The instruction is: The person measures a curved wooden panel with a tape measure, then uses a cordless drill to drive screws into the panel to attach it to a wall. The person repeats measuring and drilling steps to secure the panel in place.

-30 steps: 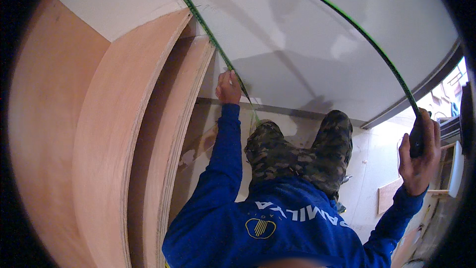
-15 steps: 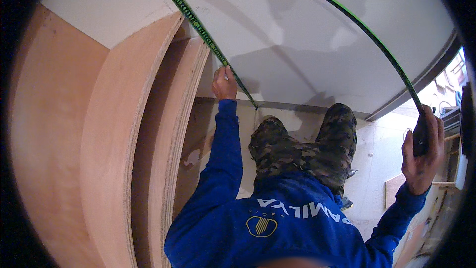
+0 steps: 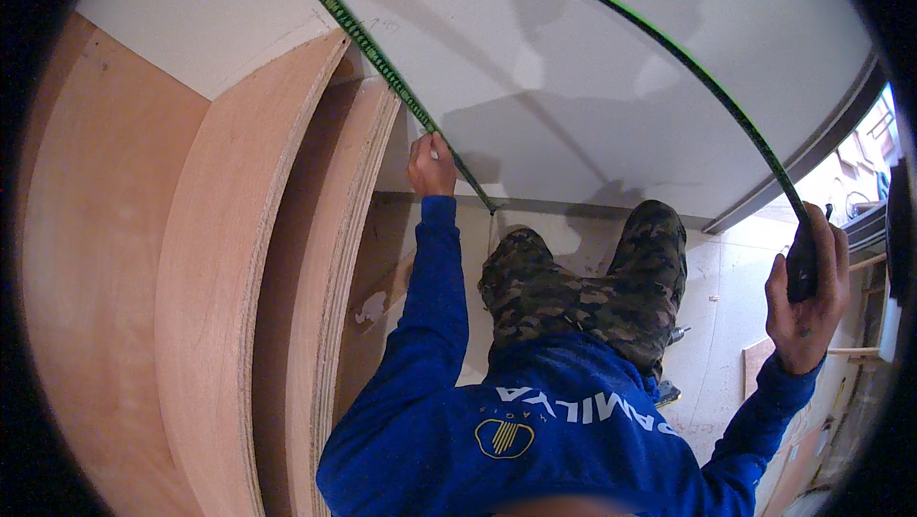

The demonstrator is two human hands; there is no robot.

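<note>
My left hand (image 3: 430, 168) pinches the green tape measure blade (image 3: 373, 56), which runs diagonally beside the pale wall panel (image 3: 611, 58) down to its bottom edge between the plywood boards and my knees. At the right, my right hand (image 3: 805, 321) grips the black tape case (image 3: 802, 264); from it the blade rises in a long arch out of the top of the picture. My bent legs (image 3: 597, 288) in camouflage trousers are below the panel.
Tall plywood boards (image 3: 205, 278) stand at the left, layered edges toward me. A partly hidden metal tool (image 3: 678, 335) lies by my right leg, near a small wood offcut (image 3: 757, 359). A doorway (image 3: 864, 144) with clutter and wooden framing is at the far right.
My left hand and the straight stretch of blade have shifted slightly left, with the lower end now at the panel's bottom edge. My right hand still holds the case, moved only slightly.
</note>
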